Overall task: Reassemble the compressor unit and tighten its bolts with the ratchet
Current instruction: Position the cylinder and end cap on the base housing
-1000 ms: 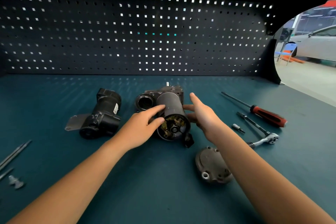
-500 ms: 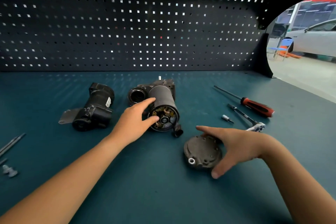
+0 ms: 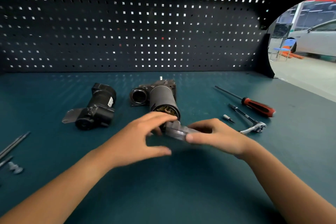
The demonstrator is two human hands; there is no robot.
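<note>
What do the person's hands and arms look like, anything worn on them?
Both the left hand and the right hand are bare, without gloves. The forearms are uncovered as far as the frame shows; no sleeve, watch or wristband is in view. No ring shows, though the fingers are blurred.

The black plastic housing (image 3: 98,107) lies left of the grey cylindrical compressor (image 3: 162,96). The chrome ratchet (image 3: 245,115) lies right, before the red-handled screwdriver (image 3: 254,104).
</note>
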